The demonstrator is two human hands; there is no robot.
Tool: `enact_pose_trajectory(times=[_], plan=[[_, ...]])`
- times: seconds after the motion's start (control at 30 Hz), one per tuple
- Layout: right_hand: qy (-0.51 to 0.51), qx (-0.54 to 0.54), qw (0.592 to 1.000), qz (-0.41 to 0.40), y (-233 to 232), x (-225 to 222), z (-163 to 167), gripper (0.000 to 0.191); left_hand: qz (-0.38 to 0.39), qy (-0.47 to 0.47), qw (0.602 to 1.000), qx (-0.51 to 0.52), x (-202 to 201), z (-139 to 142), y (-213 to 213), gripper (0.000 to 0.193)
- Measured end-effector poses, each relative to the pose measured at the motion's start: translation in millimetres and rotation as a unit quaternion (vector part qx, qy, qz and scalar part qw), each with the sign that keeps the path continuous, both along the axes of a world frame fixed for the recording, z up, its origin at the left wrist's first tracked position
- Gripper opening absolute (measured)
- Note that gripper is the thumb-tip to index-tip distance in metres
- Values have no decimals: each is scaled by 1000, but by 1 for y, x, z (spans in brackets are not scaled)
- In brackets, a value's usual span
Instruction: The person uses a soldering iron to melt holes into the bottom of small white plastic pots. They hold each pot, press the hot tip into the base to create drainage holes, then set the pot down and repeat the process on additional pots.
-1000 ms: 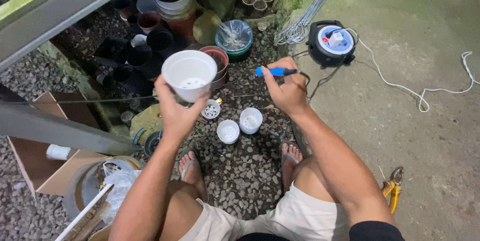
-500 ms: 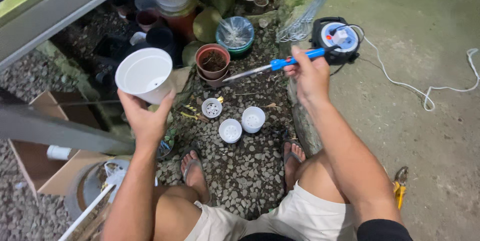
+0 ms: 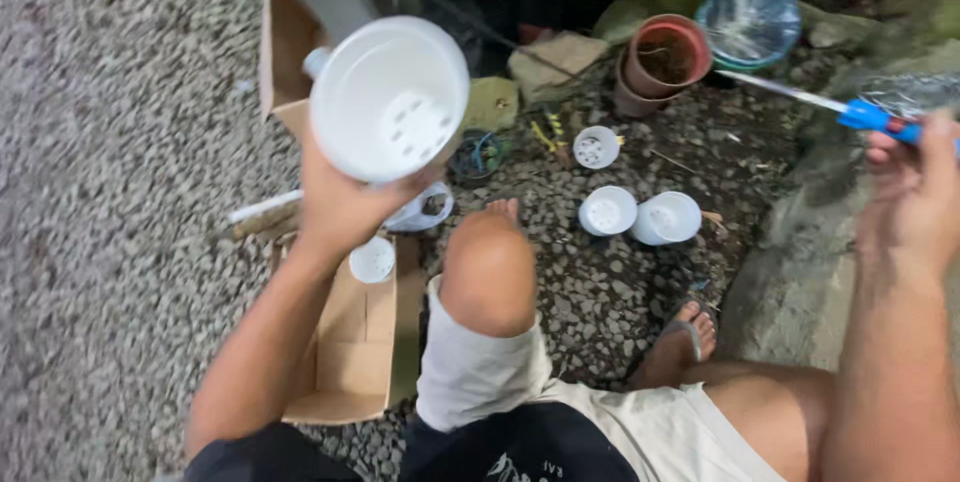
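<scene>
Head cam: L hand grips white pot by its rim, fingers wrapped, mouth tipped to camera, holes showing. It's swung out left since half a sec ago, now above the cardboard box. R hand closed on blue-handled tool, tip toward terracotta pot, pulled away from the pot. Looks like hole work's paused. Small white pots sit below, between both hands.

Two small white plastic pots are lying on the gravel, just below the round terracotta clay pot; a blue bowl is sitting right of it.
</scene>
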State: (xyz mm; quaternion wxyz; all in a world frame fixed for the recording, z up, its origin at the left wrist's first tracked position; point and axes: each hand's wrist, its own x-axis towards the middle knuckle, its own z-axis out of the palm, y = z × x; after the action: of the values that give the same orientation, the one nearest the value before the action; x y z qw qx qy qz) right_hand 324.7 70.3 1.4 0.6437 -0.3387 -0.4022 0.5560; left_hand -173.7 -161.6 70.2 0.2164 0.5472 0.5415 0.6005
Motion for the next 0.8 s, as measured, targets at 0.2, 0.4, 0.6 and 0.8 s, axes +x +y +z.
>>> enact_pose_trajectory(times=[0.2,0.4,0.6,0.8], plan=[[-53,32,997,47,19,7,-24,24,209,11,975,-77,6,-62,-130,103],[-56,10,998,30,9,-1,-13,23,373,-164,902,-141,23,-163,-151,88],[-52,24,998,-12,-8,-16,-2,19,364,-157,914,-91,8,-179,-109,92],[-59,36,996,-58,-18,-11,-9,16,384,-70,881,-268,14,-158,-96,99]])
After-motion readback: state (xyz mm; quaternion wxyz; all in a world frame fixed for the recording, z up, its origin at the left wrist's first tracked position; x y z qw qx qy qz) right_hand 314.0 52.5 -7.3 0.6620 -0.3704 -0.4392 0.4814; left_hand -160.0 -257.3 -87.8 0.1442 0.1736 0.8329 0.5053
